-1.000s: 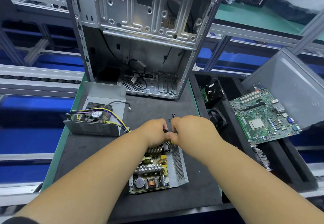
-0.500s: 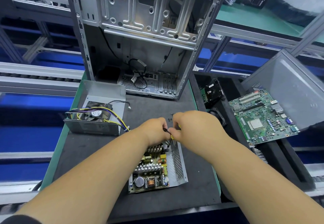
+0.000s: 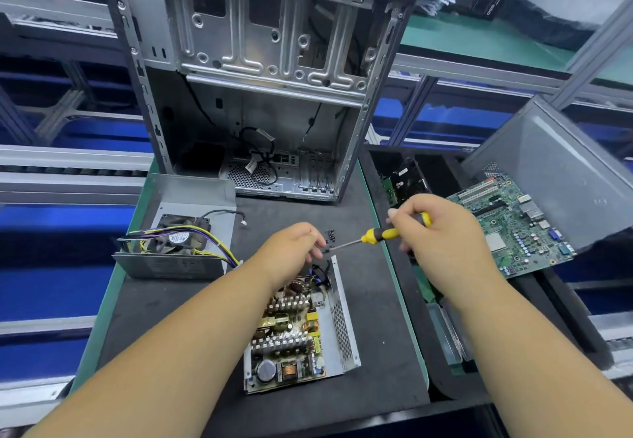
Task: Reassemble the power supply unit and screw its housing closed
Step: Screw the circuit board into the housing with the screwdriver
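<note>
Nearby: open case (image 3: 260, 71) behind, motherboard (image 3: 507, 228) right.

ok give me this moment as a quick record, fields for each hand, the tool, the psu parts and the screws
left hand: left hand over the far end of the open board, fingertips pinched at the screwdriver's tip; what it pinches is too small to tell
right hand: right hand grips the handle
tool: screwdriver, yellow and black, shaft pointing toward the left hand
psu base: power supply board in its open tray on the black mat
psu cover: cover with fan, apart, to the left
screws: loose screws on the mat near the tip
housing: not closed
</note>
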Tool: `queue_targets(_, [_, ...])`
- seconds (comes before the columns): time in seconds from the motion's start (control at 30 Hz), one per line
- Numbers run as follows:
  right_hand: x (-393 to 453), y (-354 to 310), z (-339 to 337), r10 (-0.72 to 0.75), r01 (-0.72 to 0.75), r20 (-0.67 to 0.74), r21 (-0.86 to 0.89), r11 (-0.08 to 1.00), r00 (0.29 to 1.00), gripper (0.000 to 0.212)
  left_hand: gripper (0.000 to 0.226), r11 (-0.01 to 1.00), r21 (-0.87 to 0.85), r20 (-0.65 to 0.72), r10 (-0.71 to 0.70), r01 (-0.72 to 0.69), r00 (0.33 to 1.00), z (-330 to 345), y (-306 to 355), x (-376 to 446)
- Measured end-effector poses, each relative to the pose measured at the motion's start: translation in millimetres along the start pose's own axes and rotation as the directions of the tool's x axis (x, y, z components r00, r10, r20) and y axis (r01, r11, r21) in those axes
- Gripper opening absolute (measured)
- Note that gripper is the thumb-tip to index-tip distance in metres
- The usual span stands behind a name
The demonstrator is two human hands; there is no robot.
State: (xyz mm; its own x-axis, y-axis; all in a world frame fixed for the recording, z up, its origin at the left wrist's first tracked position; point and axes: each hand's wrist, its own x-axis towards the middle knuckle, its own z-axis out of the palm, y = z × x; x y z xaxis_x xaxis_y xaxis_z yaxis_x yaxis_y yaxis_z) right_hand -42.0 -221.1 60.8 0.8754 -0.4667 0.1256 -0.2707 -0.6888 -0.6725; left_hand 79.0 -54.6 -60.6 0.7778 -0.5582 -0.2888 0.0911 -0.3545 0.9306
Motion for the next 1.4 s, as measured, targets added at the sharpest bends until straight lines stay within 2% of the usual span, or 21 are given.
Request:
queue_targets(0.1, [0.8,9.1,2.3,0.099,-0.093,-0.031,0.153,0.984,0.995,0.025,0.031,0.99,-0.142,0.046,0.019,-0.013,0.999,-2.0,4.2,-1.7])
queue_targets(0.2, [0.2,13.5,5.7,0.139,-0.131,-0.032,0.195,0.972,0.99,0.023,0.032,0.976,-0.22,0.068,0.011,0.005,0.998,-4.5,7.8,-3.2])
queue_targets(0.8, [0.6,9.2,8.0,0.124,-0.112,-0.047,0.204,0.973,0.991,0.023,0.028,0.978,-0.209,0.083,0.019,-0.001,0.996,-3.9,13.4,-7.6])
queue_targets(1.17, [1.5,10.3,10.6,0.142,-0.141,0.015,0.261,0.955,0.99,0.014,0.027,0.985,-0.172,0.049,0.029,-0.02,0.998,-5.6,10.2,-4.9])
queue_targets(1.4, [-0.5,10.3,8.4,0.133,-0.135,0.025,0.274,0.952,0.991,0.012,0.026,0.983,-0.186,0.077,0.008,0.007,0.997,-3.4,6.7,-2.5])
